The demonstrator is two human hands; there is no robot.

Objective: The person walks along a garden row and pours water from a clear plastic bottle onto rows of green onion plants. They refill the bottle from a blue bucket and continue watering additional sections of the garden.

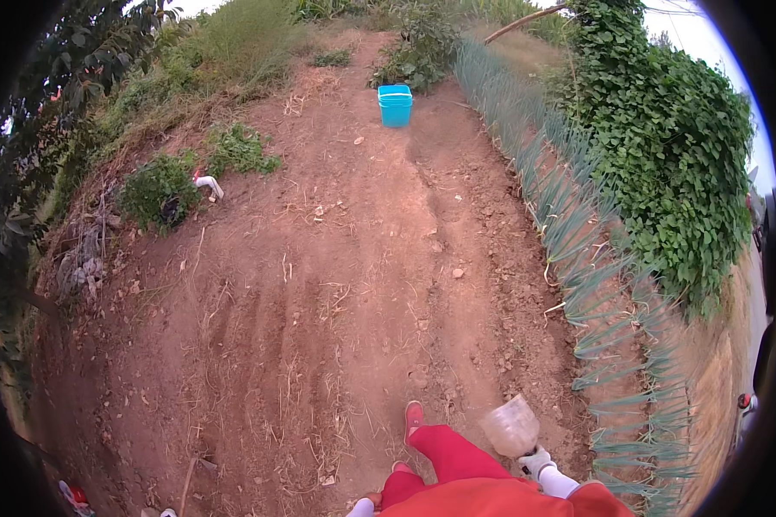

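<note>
My right hand (536,461), in a light glove with a white sleeve behind it, is closed on the dark handle of a clear plastic scoop or cut container (511,427) held low over the soil at the lower right. At the bottom edge, beside my red trousers, only a little of my left hand (374,499) shows below its white sleeve; its fingers are largely hidden. A blue plastic bucket (396,107) with a white handle stands on the bare soil farther ahead.
Rows of green onion plants (572,258) run along the right, beside a tall leafy vine (672,161). Low green plants (158,190) grow at the left, with a white and red object (209,185) beside them. A wooden stick (188,485) lies at the lower left.
</note>
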